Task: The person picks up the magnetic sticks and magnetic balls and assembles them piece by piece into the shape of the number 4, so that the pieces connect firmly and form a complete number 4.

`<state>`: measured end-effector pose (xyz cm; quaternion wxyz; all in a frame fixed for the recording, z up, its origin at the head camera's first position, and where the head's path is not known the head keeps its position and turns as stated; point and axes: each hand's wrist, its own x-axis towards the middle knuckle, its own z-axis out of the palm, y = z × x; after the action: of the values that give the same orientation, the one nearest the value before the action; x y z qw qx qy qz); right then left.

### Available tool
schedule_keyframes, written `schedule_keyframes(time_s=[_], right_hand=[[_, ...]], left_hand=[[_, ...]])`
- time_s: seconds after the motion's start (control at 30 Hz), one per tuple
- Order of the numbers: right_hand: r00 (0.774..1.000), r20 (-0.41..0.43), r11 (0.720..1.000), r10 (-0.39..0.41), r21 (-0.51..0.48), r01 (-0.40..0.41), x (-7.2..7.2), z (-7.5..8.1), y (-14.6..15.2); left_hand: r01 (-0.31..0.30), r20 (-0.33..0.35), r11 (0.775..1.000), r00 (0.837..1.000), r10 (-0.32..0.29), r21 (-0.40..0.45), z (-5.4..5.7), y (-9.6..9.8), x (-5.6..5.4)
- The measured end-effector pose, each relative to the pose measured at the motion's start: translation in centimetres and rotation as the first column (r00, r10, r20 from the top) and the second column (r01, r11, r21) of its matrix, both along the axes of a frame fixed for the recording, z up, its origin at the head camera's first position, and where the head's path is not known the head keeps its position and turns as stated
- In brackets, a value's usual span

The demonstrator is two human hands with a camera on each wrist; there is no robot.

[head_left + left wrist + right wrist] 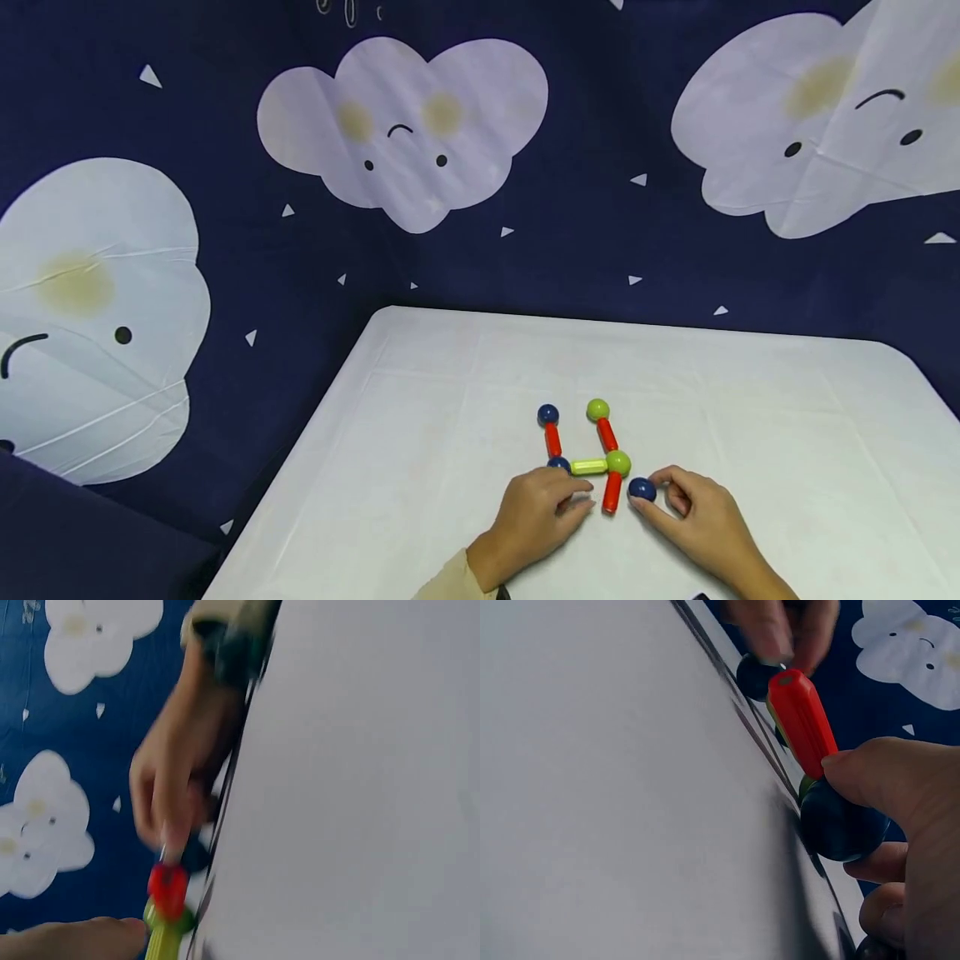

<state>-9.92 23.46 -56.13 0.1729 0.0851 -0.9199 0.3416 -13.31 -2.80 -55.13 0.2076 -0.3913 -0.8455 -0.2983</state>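
Observation:
On the white table lies a flat figure of coloured rods and balls. My right hand [701, 517] pinches a loose dark blue ball [642, 490] between thumb and forefinger, just right of the free end of the lower red rod [612, 493]. That rod hangs from a green ball [618, 463], which a yellow-green rod [588, 467] links to a blue ball [558, 464]. My left hand [528, 510] rests beside that ball and partly covers it. Its thumb and forefinger point right, slightly apart, with nothing between them.
Two more red rods [552, 440] stretch toward the back, one topped by a blue ball [548, 414], the other by a green ball [597, 409]. A dark blue cloth with white clouds [405, 133] hangs behind the table [787, 400].

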Motion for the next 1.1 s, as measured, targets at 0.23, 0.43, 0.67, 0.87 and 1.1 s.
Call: schedule_keyframes(time_s=[0.23,0.43,0.67,0.87,1.1], right_hand=[[0.962,0.257,0.992,-0.097,0.099,0.074,3.7,1.3,-2.0],[0.936,0.331,0.987,-0.122,0.144,0.078,6.0,1.8,-5.9],[0.985,-0.005,0.981,-0.173,0.089,0.173,5.0,1.2,-8.1],[0.979,-0.034,0.973,-0.203,0.101,0.205,4.5,0.9,-8.2],[0.97,0.037,0.964,-0.242,0.123,0.236,4.9,0.8,-6.8]], left_hand=[[-0.118,-0.032,0.992,0.992,0.12,0.054,0.0,-1.2,-2.0],[-0.112,0.029,0.992,0.993,0.111,0.057,-0.4,-1.7,-2.5],[-0.116,0.088,0.989,0.99,0.108,0.092,-0.7,-2.0,-2.7],[-0.131,0.094,0.987,0.988,0.122,0.094,-0.6,-2.2,-2.6],[-0.176,0.103,0.979,0.981,0.166,0.099,-0.5,-2.1,-2.6]])
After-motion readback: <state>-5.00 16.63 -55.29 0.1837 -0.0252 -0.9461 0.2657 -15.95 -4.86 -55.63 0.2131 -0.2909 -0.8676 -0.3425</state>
